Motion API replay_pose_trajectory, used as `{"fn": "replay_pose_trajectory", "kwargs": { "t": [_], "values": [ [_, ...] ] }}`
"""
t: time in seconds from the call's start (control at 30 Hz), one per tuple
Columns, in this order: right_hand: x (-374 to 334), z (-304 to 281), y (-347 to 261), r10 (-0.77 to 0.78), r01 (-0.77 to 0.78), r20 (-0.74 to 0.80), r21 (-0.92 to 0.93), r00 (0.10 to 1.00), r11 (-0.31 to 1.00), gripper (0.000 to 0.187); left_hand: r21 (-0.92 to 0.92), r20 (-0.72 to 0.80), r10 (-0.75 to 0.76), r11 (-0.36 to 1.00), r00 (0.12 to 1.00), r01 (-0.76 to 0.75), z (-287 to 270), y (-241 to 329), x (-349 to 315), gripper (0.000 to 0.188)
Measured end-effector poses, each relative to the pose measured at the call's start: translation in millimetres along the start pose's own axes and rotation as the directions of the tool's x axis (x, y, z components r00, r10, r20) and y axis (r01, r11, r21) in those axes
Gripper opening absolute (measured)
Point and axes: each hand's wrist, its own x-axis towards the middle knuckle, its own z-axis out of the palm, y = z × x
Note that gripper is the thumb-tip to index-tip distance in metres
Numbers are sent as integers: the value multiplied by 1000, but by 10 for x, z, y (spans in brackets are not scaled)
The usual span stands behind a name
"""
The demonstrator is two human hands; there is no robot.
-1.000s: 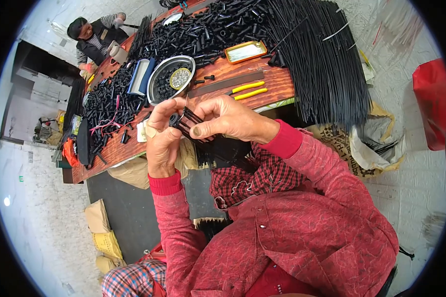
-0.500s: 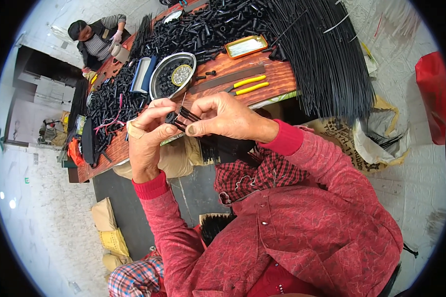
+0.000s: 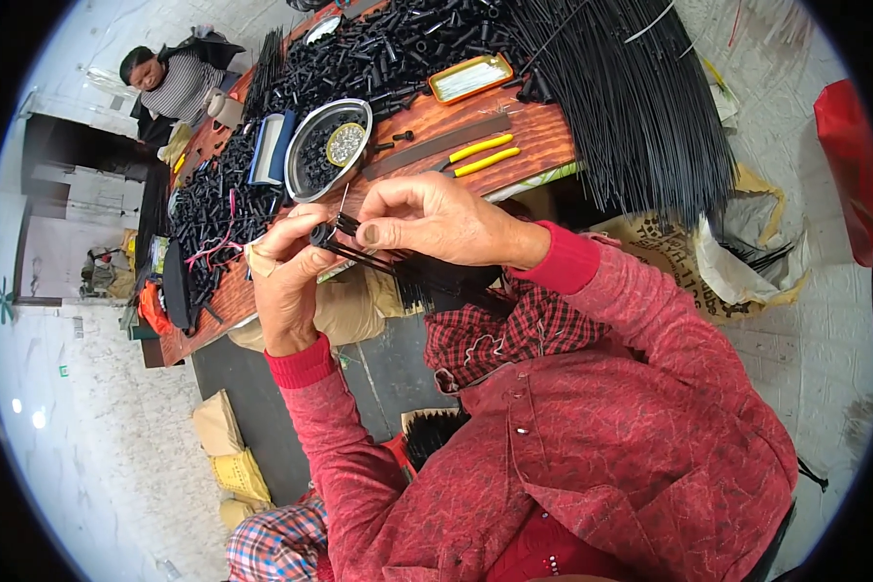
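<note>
My left hand [image 3: 294, 267], with tape around part of it, pinches a small black round-ended tube [image 3: 321, 235] between thumb and fingers. Close beside it, my right hand [image 3: 436, 221] has its thumb and forefinger pressed together at the ends of thin black strands [image 3: 373, 262], which run back beneath the hand toward my lap. A thin needle-like wire sticks up between the hands; which fingers hold it I cannot tell. Both hands are just off the near table edge, and their fingertips hide part of the pieces.
The wooden table [image 3: 427, 160] bears heaps of black tubes [image 3: 388, 58], a metal bowl [image 3: 366, 155], yellow-handled pliers [image 3: 485, 160], a flat bar [image 3: 436, 145] and an orange-rimmed tray [image 3: 470, 78]. Long black strands [image 3: 640, 116] overhang at right. A person [image 3: 179, 87] sits at the far left.
My right fingers have shifted slightly down along the strands, and more strand length shows below them. My left hand keeps its pinch. The person at the far left has raised their upper body.
</note>
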Motion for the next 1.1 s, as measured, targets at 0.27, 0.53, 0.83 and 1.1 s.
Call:
{"fn": "replay_pose_trajectory", "kwargs": {
  "t": [0.27, 0.53, 0.83, 1.1],
  "values": [
    [73, -46, -57, 20, -21, -8, -192, 1000, 981, 21, -51, -93, -103, 994, 990, 98, 29, 4, -43, 39],
    [107, -43, -95, 163, -156, 94, -77, 982, 985, 21, -62, 73, 151, 987, 986, -147, -34, -135, 5, 42],
    [83, 41, -160, 300, -291, 110, -86, 948, 953, 22, -308, 219, 250, 935, 943, -176, 23, -295, 111, 36],
    [71, 178, -72, -43, -11, -114, -441, 993, 898, 17, -309, -19, 74, 948, 997, -76, -146, -437, -25, 35]
  ]
}}
